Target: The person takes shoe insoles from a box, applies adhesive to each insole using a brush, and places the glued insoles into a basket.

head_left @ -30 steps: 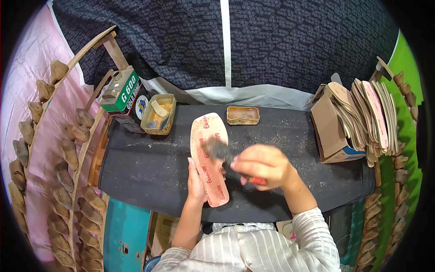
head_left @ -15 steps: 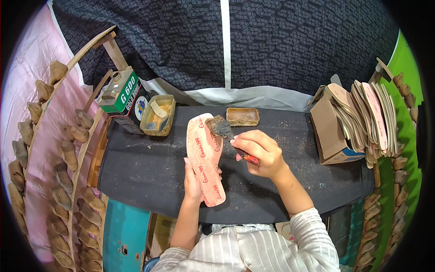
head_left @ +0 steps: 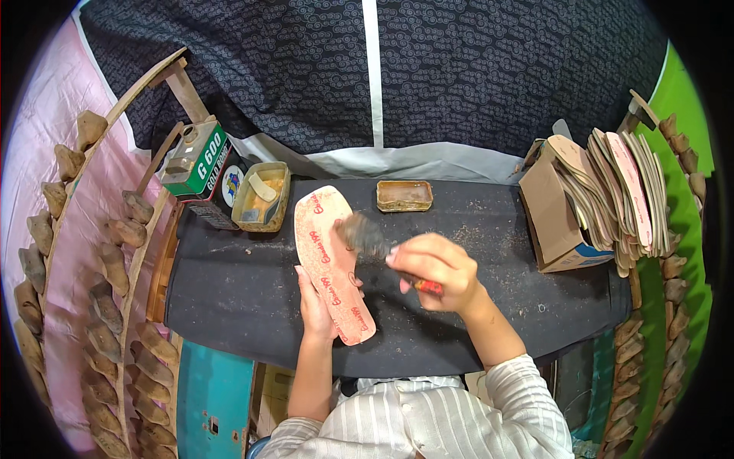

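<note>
My left hand [head_left: 316, 304] grips a pink insole [head_left: 329, 268] by its lower half, the thumb along its left edge and fingertips showing at the right edge. Red lettering runs down the insole, and it tilts to the left at the top. In my closed right hand [head_left: 440, 269] is a brush [head_left: 365, 236] with a red and black handle. Its dark, stiff bristles, slightly blurred, lie over the right edge of the insole's upper part; whether they press on it I cannot tell.
A shallow amber tray [head_left: 404, 200] sits behind the brush. At the left stand a green and black metal can [head_left: 200, 172] and a yellowish tub [head_left: 248, 223] with scraps in it. A cardboard box [head_left: 544, 210] of stacked insoles stands right. Racks of wooden shoe lasts [head_left: 112, 256] flank the dark table [head_left: 237, 306].
The insole has swung its top leftward, carried by my left hand. The brush has shifted slightly left and down, from near the insole's top to farther along its right edge.
</note>
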The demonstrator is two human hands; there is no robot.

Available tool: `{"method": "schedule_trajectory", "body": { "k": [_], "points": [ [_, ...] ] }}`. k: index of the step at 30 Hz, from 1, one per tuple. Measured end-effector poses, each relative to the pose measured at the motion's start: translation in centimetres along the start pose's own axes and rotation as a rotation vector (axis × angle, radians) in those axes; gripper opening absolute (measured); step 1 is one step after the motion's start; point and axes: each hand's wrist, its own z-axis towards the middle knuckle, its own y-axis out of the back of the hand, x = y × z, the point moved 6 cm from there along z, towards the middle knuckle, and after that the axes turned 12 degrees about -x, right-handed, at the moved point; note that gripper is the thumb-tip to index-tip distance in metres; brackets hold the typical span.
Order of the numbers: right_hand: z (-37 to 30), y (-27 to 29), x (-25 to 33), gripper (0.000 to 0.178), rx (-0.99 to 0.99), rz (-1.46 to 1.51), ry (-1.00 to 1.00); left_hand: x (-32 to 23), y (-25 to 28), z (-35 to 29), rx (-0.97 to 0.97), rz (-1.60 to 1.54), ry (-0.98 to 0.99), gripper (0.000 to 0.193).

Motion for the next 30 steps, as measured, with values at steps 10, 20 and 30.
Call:
{"method": "schedule_trajectory", "body": {
  "k": [10, 20, 30],
  "points": [
    [-2.0, -2.0, 0.8, 0.034, 0.016, 0.009, -0.042, -1.0, -0.6, -0.1, -0.066, -0.087, -0.107, 0.069],
    [-1.3, -0.9, 1.0, 0.028, -0.063, 0.027, -0.045, -1.1, -0.7, -0.3, -0.095, -0.117, -0.104, 0.069],
    [-3.9, -2.6, 1.8, 0.044, 0.051, 0.103, 0.020, -2.6, -1.2, 0.1, -0.146, -0.191, -0.203, 0.067]
  ]
}}
